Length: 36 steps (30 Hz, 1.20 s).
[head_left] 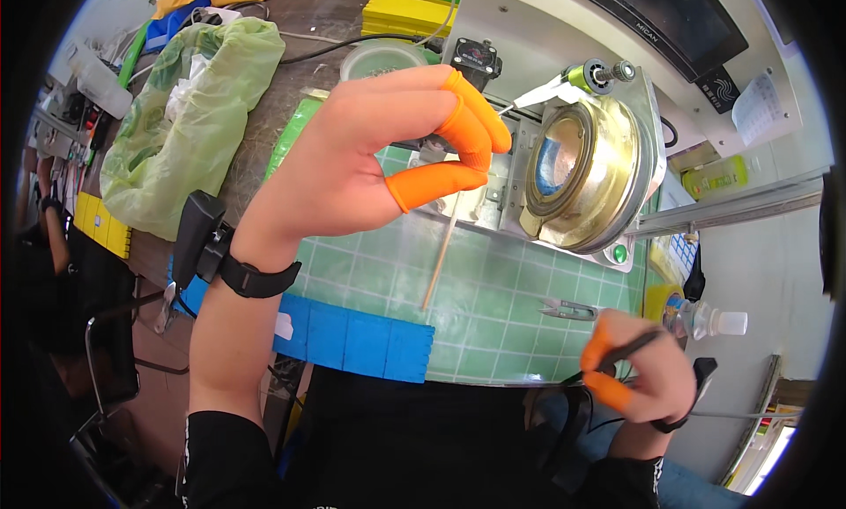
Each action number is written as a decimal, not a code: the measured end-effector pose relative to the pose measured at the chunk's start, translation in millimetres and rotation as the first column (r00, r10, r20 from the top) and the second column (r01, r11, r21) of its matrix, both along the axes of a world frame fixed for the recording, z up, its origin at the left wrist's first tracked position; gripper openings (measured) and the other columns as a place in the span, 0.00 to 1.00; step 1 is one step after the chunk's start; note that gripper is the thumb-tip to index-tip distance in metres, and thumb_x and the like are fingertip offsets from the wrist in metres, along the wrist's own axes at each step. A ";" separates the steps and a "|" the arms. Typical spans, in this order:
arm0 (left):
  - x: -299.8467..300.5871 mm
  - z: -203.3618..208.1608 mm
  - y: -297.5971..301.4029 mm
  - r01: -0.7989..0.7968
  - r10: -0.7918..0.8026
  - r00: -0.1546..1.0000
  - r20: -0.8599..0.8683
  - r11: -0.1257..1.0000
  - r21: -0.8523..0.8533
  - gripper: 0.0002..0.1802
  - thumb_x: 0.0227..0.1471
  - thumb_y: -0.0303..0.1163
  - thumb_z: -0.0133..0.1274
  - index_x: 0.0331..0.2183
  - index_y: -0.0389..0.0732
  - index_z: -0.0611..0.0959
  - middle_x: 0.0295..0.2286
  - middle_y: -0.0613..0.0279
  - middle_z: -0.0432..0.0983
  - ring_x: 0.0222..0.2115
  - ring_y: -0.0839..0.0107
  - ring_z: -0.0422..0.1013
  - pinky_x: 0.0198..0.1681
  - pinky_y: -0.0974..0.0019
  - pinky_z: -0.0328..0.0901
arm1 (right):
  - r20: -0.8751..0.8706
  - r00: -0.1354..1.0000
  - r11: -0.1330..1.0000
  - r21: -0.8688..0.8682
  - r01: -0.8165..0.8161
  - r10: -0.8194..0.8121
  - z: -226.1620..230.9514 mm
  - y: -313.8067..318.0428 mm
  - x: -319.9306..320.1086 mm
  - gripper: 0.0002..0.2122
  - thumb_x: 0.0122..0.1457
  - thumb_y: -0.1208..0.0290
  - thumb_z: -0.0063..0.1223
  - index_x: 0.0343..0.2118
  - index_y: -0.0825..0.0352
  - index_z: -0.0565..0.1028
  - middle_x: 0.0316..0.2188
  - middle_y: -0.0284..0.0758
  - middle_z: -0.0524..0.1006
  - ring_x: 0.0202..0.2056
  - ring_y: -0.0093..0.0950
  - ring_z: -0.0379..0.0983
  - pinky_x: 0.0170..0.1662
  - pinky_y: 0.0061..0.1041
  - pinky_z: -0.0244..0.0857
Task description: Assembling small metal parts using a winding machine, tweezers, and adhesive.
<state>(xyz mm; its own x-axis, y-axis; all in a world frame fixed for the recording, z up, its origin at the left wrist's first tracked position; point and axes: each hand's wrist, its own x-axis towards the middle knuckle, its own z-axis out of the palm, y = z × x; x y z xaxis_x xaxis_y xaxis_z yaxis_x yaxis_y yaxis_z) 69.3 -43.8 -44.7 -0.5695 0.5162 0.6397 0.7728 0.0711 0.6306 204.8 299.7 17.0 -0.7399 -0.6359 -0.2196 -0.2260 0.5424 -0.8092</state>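
Note:
My left hand [388, 139], with orange finger cots on its thumb and fingers, is raised over the green gridded mat [352, 267] in front of the machine. Its thumb and fingertips are pinched together on a thin wooden stick [441, 253], which slants down towards me; its upper end is hidden. Right of the hand is the machine's round brass-coloured fixture [586, 174]. At the mat's near right edge, my right hand [648, 372], also in orange finger cots, is closed on a slender black tool [630, 347], blurred by motion. Small thread snips [571, 310] lie just beyond it.
A blue strip [352, 340] runs along the mat's near left edge. A green bag-lined bin [194, 121] stands at left, a round translucent tub [383, 58] behind my left hand. A clear bottle [705, 319] is at right, below a metal bar [740, 211].

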 end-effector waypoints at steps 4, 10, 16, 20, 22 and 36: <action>-2.9 1.0 0.1 0.011 -0.011 1.000 0.001 1.000 0.009 0.07 0.48 0.21 0.67 0.31 0.38 0.84 0.39 0.55 0.85 0.37 0.62 0.78 0.55 0.55 0.74 | -0.253 0.868 0.819 -0.515 0.254 -0.428 19.5 1.6 12.2 0.09 0.53 0.72 0.68 0.29 0.69 0.77 0.26 0.41 0.81 0.20 0.33 0.76 0.25 0.30 0.75; -0.1 0.5 0.5 -0.001 0.001 1.000 0.015 1.000 -0.001 0.08 0.47 0.20 0.67 0.30 0.39 0.84 0.39 0.55 0.85 0.37 0.63 0.78 0.53 0.56 0.74 | -0.703 0.584 0.904 -0.404 0.142 -0.406 52.9 6.0 -28.5 0.18 0.63 0.62 0.66 0.38 0.76 0.75 0.22 0.44 0.78 0.24 0.35 0.80 0.35 0.44 0.80; -1.4 -0.6 0.2 -0.006 0.007 1.000 -0.014 1.000 0.012 0.08 0.47 0.20 0.67 0.30 0.39 0.84 0.39 0.55 0.85 0.36 0.64 0.78 0.49 0.60 0.74 | -0.807 0.588 0.997 -0.073 -0.005 -0.057 42.9 -52.5 -68.4 0.18 0.62 0.72 0.66 0.44 0.86 0.77 0.35 0.58 0.81 0.35 0.46 0.85 0.38 0.43 0.81; -1.9 -1.5 1.3 0.019 -0.019 1.000 -0.004 0.999 0.047 0.09 0.47 0.21 0.68 0.30 0.39 0.84 0.40 0.55 0.85 0.36 0.64 0.78 0.43 0.62 0.73 | -0.811 0.581 0.997 -0.045 0.055 -0.069 26.8 -60.3 -72.8 0.19 0.55 0.76 0.72 0.43 0.86 0.78 0.43 0.62 0.80 0.40 0.47 0.85 0.38 0.34 0.82; -4.3 -2.5 2.4 0.025 -0.023 0.999 -0.028 0.999 0.049 0.08 0.47 0.21 0.68 0.31 0.38 0.84 0.39 0.54 0.85 0.36 0.63 0.78 0.41 0.63 0.72 | -0.818 0.575 0.999 -0.025 0.028 -0.037 24.5 -64.4 -78.0 0.18 0.55 0.76 0.72 0.43 0.85 0.79 0.43 0.61 0.81 0.41 0.46 0.85 0.39 0.33 0.82; -4.2 -5.1 0.1 0.026 -0.025 0.999 -0.023 0.998 0.059 0.08 0.48 0.21 0.68 0.31 0.38 0.84 0.39 0.54 0.85 0.37 0.62 0.79 0.42 0.64 0.73 | -0.825 0.563 0.997 -0.070 -0.026 -0.043 10.7 -81.0 -89.1 0.17 0.52 0.70 0.75 0.41 0.76 0.84 0.31 0.42 0.85 0.44 0.44 0.83 0.54 0.45 0.75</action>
<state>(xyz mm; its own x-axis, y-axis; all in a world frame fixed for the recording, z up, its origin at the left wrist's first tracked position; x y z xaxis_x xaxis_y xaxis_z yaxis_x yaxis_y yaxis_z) 65.0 -43.7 -49.8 -0.5421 0.4912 0.6819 0.7877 0.0142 0.6159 115.7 218.7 27.7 -0.5816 -0.6154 0.5320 -0.8096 0.5019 -0.3044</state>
